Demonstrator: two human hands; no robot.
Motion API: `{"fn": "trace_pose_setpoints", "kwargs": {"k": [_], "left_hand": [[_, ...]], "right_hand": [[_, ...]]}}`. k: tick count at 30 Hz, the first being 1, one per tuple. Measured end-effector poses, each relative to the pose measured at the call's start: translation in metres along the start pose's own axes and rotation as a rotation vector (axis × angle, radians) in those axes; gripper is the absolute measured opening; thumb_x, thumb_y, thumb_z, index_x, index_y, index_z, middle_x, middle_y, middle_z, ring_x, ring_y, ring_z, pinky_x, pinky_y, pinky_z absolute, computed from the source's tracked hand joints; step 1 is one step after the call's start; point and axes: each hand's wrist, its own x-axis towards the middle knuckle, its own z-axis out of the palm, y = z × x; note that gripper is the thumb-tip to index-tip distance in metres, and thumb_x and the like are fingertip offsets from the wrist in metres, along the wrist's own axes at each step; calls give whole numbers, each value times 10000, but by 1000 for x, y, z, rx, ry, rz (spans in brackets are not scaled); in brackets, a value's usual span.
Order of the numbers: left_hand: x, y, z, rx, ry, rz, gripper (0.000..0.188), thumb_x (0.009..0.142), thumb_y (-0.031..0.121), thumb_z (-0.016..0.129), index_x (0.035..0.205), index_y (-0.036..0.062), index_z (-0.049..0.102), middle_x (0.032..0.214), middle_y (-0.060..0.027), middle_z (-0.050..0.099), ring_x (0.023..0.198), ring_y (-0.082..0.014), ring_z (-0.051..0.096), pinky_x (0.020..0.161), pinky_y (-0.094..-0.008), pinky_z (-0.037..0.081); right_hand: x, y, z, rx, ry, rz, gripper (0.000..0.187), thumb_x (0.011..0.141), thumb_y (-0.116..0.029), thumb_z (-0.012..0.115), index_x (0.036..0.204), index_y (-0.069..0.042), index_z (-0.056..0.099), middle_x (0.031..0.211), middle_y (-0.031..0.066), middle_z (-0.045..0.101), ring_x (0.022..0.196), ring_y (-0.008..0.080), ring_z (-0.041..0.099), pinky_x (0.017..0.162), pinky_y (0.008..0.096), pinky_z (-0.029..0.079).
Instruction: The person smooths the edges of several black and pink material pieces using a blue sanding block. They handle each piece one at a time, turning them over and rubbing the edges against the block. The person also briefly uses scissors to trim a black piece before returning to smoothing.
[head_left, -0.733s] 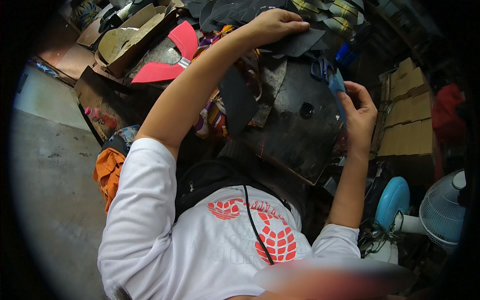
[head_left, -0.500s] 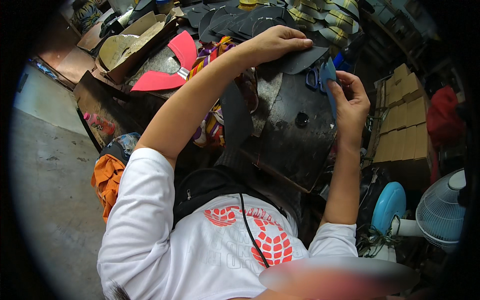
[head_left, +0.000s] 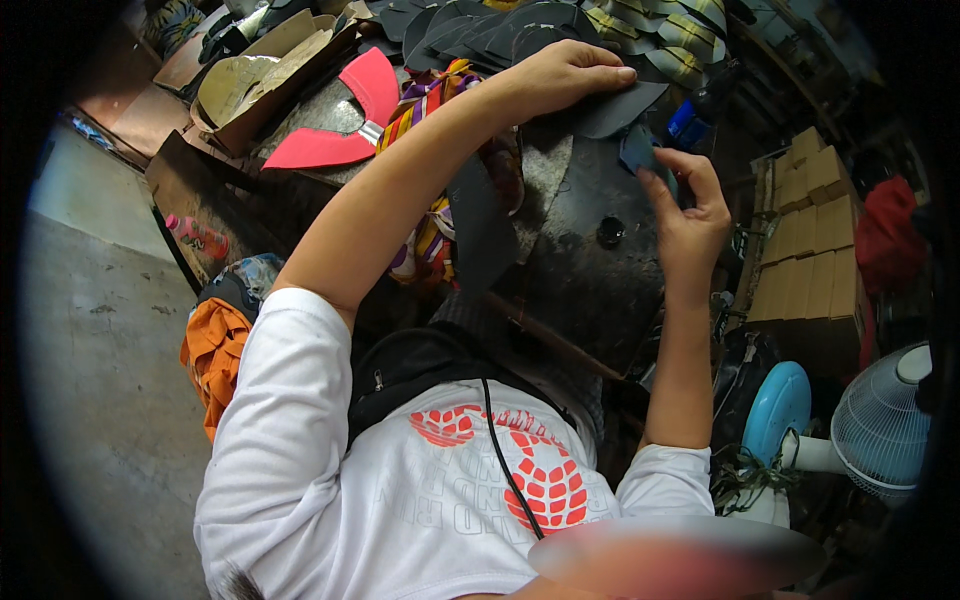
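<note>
My left hand reaches across to the far side of the work table. Its thumb and fingers are closed on the near-left edge of a dark grey curved flat piece. Just right of that, my right hand pinches a thin blue flat piece between thumb and fingers. The blue piece is tilted close to the grey one's lower edge; I cannot tell whether they touch. Behind it, the blue-handled scissors are mostly hidden. A small round black object lies on the table below.
A pile of dark curved pieces and yellow checked pieces lie at the back. A red curved piece rests left, beside a striped cloth. Stacked cardboard boxes and a fan stand on the right.
My right hand has shifted slightly left, and the blue piece has tipped leftward toward the grey piece, covering the scissors. My left hand still holds the grey piece.
</note>
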Motion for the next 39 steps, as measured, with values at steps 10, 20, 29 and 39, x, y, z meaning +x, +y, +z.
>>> {"fn": "trace_pose_setpoints", "kwargs": {"k": [10, 20, 29, 39], "left_hand": [[12, -19, 1, 30, 63, 8, 388, 961, 352, 622, 1106, -1, 694, 956, -31, 702, 875, -88, 626, 810, -240, 490], [9, -13, -29, 851, 69, -115, 371, 926, 367, 575, 987, 15, 676, 1106, -163, 645, 1098, -380, 575, 898, -479, 482], [-71, -5, -42, 1329, 83, -107, 333, 740, 305, 767, 937, 48, 694, 1022, -191, 608, 1027, -379, 565, 862, -475, 475], [-67, 27, -72, 797, 152, -113, 277, 831, 208, 701, 1005, -6, 670, 918, -164, 701, 874, -268, 672, 799, -358, 516]], "right_hand": [[0, -1, 7, -43, 63, -74, 193, 786, -37, 760, 965, -57, 690, 881, 63, 653, 843, 196, 647, 761, 297, 494], [-32, 12, -7, 139, 34, 129, 183, 849, -21, 724, 1028, -31, 686, 941, 14, 647, 905, 110, 604, 843, 263, 481], [-55, 31, -21, 113, 115, 222, 192, 868, -103, 740, 1051, -63, 700, 1018, 12, 669, 951, 126, 609, 865, 275, 476], [-47, 14, -31, 392, 79, 422, 224, 901, -115, 706, 1096, -27, 642, 907, 17, 641, 705, 80, 614, 615, 222, 525]]}}
